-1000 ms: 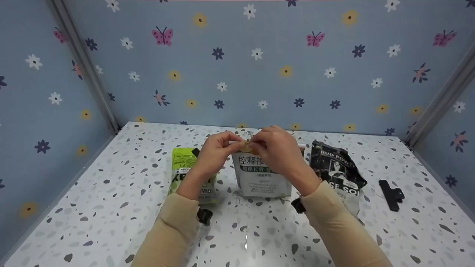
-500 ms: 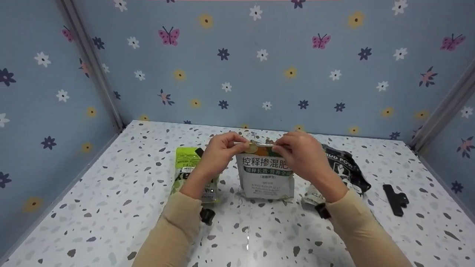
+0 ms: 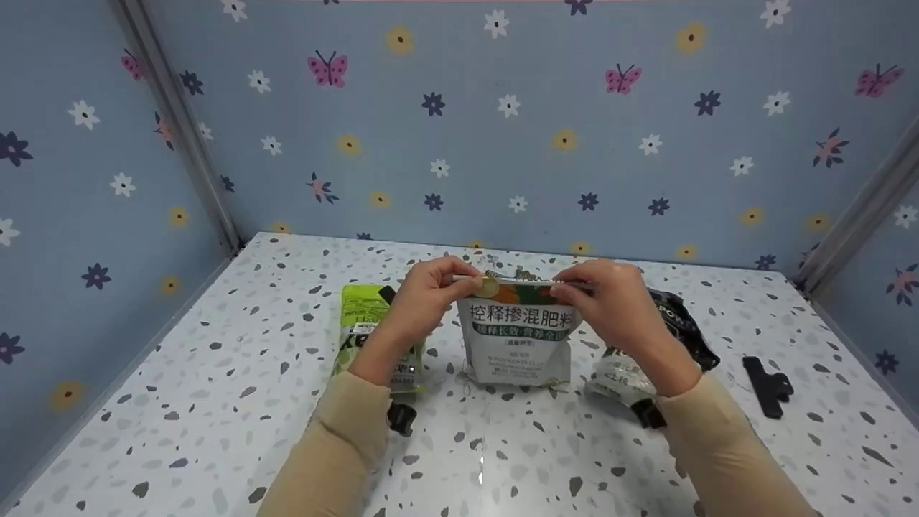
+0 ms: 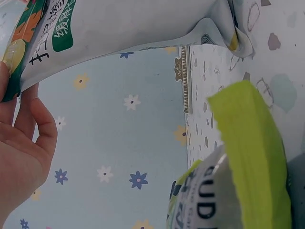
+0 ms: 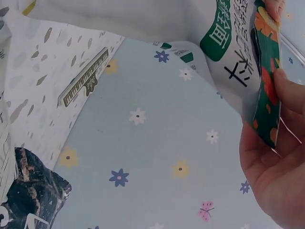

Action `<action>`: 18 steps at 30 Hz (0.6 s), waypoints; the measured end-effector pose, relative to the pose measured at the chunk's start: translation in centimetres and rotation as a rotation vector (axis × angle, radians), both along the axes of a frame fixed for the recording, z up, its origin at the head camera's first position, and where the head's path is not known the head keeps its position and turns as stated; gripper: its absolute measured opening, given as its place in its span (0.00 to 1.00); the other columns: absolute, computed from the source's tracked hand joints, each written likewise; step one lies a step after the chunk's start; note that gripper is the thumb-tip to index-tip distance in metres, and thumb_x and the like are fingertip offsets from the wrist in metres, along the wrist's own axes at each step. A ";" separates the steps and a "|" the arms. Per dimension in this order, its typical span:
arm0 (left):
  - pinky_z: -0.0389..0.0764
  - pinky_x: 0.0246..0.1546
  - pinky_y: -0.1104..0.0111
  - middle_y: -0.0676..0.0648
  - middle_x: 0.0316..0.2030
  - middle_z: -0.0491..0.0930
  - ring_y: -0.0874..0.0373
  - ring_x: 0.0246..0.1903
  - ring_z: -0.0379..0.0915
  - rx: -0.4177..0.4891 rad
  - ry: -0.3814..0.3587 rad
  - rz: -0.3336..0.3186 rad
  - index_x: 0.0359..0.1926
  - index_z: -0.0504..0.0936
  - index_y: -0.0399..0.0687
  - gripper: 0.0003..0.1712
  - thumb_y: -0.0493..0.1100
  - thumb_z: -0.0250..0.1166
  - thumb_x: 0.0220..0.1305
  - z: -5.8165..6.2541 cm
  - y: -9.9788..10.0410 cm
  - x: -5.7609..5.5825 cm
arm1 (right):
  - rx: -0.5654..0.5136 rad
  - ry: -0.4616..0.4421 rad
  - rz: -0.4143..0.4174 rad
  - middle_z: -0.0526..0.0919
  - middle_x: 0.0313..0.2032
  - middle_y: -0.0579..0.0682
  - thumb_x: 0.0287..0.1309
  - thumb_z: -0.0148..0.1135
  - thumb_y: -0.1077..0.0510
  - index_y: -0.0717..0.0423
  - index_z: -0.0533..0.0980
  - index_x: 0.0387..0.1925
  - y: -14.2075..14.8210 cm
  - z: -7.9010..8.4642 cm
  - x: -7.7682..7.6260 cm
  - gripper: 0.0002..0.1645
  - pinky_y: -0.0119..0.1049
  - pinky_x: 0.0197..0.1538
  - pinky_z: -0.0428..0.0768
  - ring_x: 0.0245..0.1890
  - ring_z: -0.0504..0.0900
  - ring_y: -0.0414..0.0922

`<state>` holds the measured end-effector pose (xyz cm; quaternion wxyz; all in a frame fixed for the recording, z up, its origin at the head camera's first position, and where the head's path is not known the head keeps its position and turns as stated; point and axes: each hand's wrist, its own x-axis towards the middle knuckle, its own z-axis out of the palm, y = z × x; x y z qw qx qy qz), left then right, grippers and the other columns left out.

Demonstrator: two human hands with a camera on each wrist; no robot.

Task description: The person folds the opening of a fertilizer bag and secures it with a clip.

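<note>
One top end of the white bag [image 3: 518, 352] was pinched in your left hand [image 3: 425, 296] — the other in your right hand [image 3: 614, 305]. Its body stood below your fingers, on the table [image 3: 524, 449].

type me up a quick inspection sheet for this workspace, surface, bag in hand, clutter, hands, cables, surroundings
Surface: white speckled table, no spill seen.
Job's things: white bag upright, top edge straight between the hands.
Clutter: green bag on the person's left; black bag and black clip on the right.
Left hand: pinches the top edge's left end.
Right hand: pinches nearer its right end.
Cables: nothing seen.
Surroundings: blue flowered panels.
</note>
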<state>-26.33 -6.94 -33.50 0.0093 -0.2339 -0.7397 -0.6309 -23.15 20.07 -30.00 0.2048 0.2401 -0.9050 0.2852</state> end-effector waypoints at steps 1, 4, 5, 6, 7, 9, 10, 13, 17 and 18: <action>0.77 0.54 0.57 0.46 0.38 0.85 0.52 0.42 0.81 -0.002 -0.001 0.000 0.45 0.85 0.47 0.08 0.45 0.64 0.70 0.0 0.0 0.0 | -0.009 -0.010 -0.002 0.87 0.36 0.49 0.61 0.69 0.59 0.57 0.87 0.39 0.2 0.0 0.0 0.06 0.41 0.37 0.82 0.33 0.85 0.43; 0.76 0.54 0.57 0.46 0.38 0.85 0.52 0.42 0.82 0.003 -0.007 -0.005 0.45 0.85 0.46 0.09 0.44 0.64 0.70 0.0 0.0 0.0 | -0.025 -0.023 -0.017 0.88 0.35 0.52 0.61 0.69 0.61 0.58 0.87 0.40 0.9 -0.1 0.1 0.07 0.41 0.32 0.81 0.29 0.85 0.43; 0.76 0.55 0.57 0.46 0.38 0.86 0.52 0.42 0.82 0.008 -0.011 -0.008 0.45 0.85 0.46 0.09 0.44 0.64 0.70 0.0 0.0 -0.1 | -0.030 -0.021 -0.023 0.88 0.34 0.52 0.61 0.69 0.61 0.58 0.87 0.40 1.1 -0.1 0.1 0.07 0.40 0.31 0.81 0.28 0.84 0.43; 0.76 0.55 0.57 0.46 0.38 0.86 0.51 0.42 0.82 0.012 -0.015 -0.010 0.44 0.85 0.46 0.08 0.44 0.64 0.70 0.0 0.0 -0.1 | -0.033 -0.016 -0.027 0.88 0.34 0.52 0.61 0.69 0.62 0.59 0.87 0.40 1.3 -0.1 0.1 0.07 0.39 0.31 0.80 0.27 0.84 0.43; 0.76 0.55 0.57 0.46 0.38 0.87 0.52 0.42 0.83 0.013 -0.019 -0.011 0.44 0.85 0.46 0.08 0.44 0.64 0.70 0.0 0.0 -0.1 | -0.036 -0.008 -0.030 0.88 0.34 0.53 0.61 0.69 0.63 0.59 0.87 0.40 1.5 -0.2 0.1 0.07 0.39 0.30 0.80 0.27 0.84 0.43; 0.77 0.54 0.57 0.46 0.38 0.87 0.52 0.42 0.83 0.014 -0.023 -0.013 0.44 0.85 0.45 0.08 0.43 0.65 0.70 0.0 -0.1 -0.1 | -0.042 0.005 -0.031 0.88 0.33 0.53 0.59 0.70 0.65 0.59 0.87 0.39 1.7 -0.3 0.1 0.06 0.37 0.30 0.80 0.26 0.84 0.43; 0.77 0.54 0.56 0.46 0.38 0.87 0.52 0.43 0.83 0.013 -0.024 -0.016 0.44 0.85 0.45 0.08 0.43 0.65 0.70 0.0 -0.1 -0.1 | -0.046 0.012 -0.029 0.88 0.32 0.52 0.59 0.70 0.65 0.59 0.87 0.38 1.8 -0.4 0.1 0.05 0.36 0.29 0.80 0.26 0.84 0.43; 0.77 0.54 0.56 0.46 0.38 0.87 0.51 0.42 0.83 0.010 -0.022 -0.019 0.45 0.85 0.45 0.08 0.43 0.65 0.70 0.0 -0.1 -0.1 | -0.061 0.030 -0.015 0.88 0.31 0.52 0.58 0.70 0.66 0.60 0.87 0.36 1.9 -0.5 0.0 0.04 0.34 0.28 0.80 0.26 0.85 0.42; 0.77 0.53 0.56 0.45 0.38 0.86 0.51 0.42 0.82 0.015 -0.014 -0.010 0.45 0.85 0.44 0.09 0.43 0.65 0.70 -0.1 -0.1 -0.1 | -0.063 0.000 -0.018 0.88 0.32 0.50 0.59 0.70 0.65 0.58 0.87 0.37 2.0 -0.6 -0.2 0.04 0.32 0.26 0.75 0.24 0.82 0.41; 0.77 0.53 0.57 0.45 0.38 0.86 0.51 0.42 0.82 0.019 -0.014 -0.006 0.45 0.85 0.44 0.09 0.43 0.65 0.70 -0.1 -0.1 -0.1 | -0.069 -0.030 -0.016 0.88 0.32 0.50 0.60 0.69 0.64 0.57 0.87 0.38 2.0 -0.6 -0.2 0.05 0.32 0.26 0.75 0.24 0.81 0.41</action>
